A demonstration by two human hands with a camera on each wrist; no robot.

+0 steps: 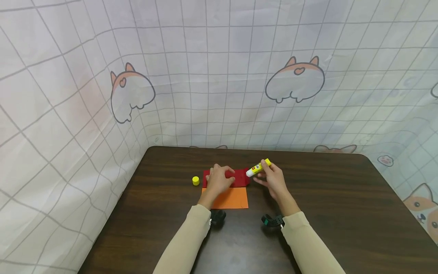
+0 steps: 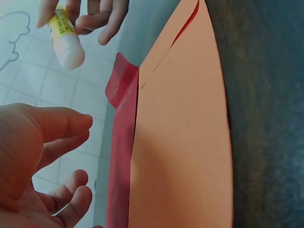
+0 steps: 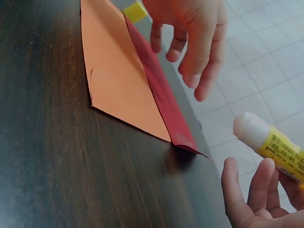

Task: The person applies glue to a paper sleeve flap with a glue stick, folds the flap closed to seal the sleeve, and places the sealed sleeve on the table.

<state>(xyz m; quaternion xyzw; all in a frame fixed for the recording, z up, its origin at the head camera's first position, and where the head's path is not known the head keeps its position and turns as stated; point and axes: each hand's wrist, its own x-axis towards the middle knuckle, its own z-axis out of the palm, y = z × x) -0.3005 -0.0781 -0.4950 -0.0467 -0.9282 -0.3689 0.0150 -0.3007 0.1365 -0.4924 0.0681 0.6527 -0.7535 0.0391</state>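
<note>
An orange paper (image 1: 232,198) lies on the dark table with red paper (image 1: 240,178) along its far edge; the red piece's right end lifts slightly in the right wrist view. My left hand (image 1: 219,181) is above the red paper, fingers apart and loosely bent, holding nothing. With thumb and fingers my right hand (image 1: 275,182) holds a yellow glue stick (image 1: 257,168), its white end (image 3: 251,132) pointing left toward the red flap (image 2: 119,81). In the left wrist view a gap separates that white end from the flap.
A yellow cap (image 1: 195,180) stands on the table left of the red paper. The brown table (image 1: 325,198) extends to both sides. Behind it hangs a white checked curtain (image 1: 212,76) with cartoon animals. Dark straps (image 1: 272,220) are at both wrists.
</note>
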